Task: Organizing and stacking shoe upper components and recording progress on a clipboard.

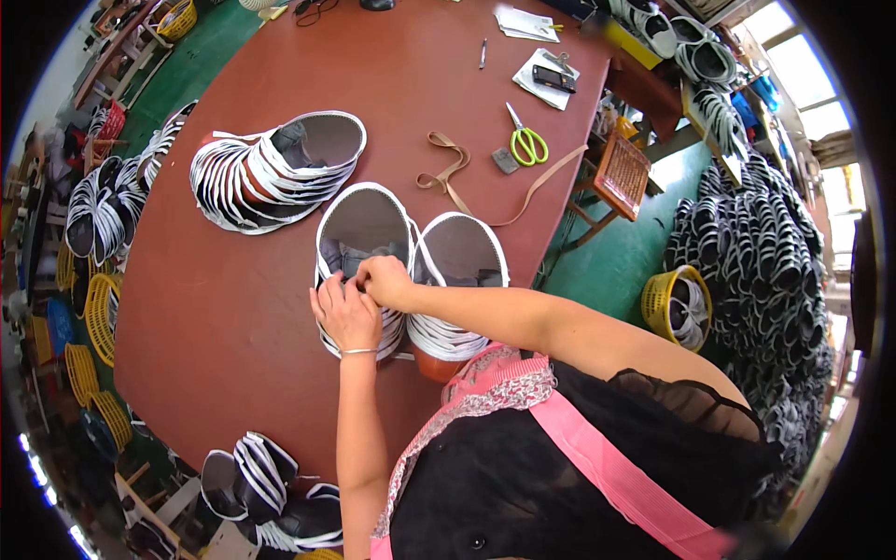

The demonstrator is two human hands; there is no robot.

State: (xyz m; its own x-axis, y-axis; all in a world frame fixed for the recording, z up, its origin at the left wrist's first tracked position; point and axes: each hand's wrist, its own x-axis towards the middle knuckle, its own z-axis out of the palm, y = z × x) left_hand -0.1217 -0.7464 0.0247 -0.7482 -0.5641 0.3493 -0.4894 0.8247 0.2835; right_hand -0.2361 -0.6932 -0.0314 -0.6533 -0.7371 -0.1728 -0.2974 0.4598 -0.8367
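Close in front of me on the table, a stack of nested grey shoe uppers with white edging lies under both hands. My left hand has its fingers bent over the top upper, near the opening. Beside it my right hand is closed in a pinch at the same spot, its fingertips meeting those of the left. What the right fingertips pinch is hidden. A second stack of uppers leans against the first on its right. Farther left a fanned stack of uppers rests on its own.
The red-brown table also carries green-handled scissors, a grey block, a brown strap, papers, a pen and a dark handheld device. A wooden chair, a yellow basket and heaped uppers stand right.
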